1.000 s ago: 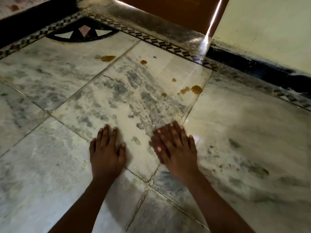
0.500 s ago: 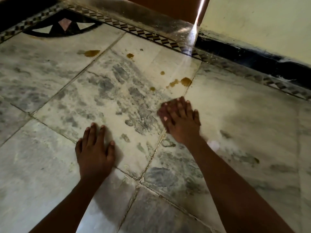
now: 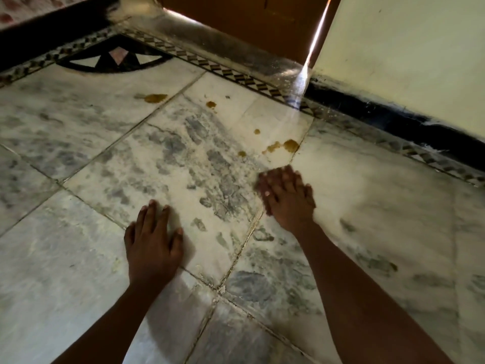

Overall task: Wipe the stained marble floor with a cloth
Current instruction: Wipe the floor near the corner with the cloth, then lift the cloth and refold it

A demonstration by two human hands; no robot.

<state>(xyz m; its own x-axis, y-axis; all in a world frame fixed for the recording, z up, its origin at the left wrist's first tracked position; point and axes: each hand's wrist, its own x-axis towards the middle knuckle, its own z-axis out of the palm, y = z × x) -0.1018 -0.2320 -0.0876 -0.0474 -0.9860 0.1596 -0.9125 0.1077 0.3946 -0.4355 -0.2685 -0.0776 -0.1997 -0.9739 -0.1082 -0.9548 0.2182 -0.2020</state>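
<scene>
The white and grey marble floor (image 3: 183, 158) carries several brown stains: a cluster (image 3: 284, 146) just ahead of my right hand, a drop (image 3: 210, 104) farther back and a larger patch (image 3: 155, 98) to the left. My left hand (image 3: 152, 240) lies flat on a tile, fingers straight. My right hand (image 3: 287, 197) is blurred with motion and presses flat on the floor over a tile joint, fingers pointing forward-left. No cloth shows in view; whether one lies under the right hand I cannot tell.
A patterned black and white border strip (image 3: 236, 77) runs along the far side. Behind it are a shiny threshold (image 3: 228, 48), a brown door (image 3: 249, 19) and a cream wall (image 3: 406, 48) with a black skirting (image 3: 393, 122). A dark inlay motif (image 3: 115, 60) sits at the back left.
My right hand has slid forward across the floor toward the brown stain cluster. My left hand has stayed planted on its tile.
</scene>
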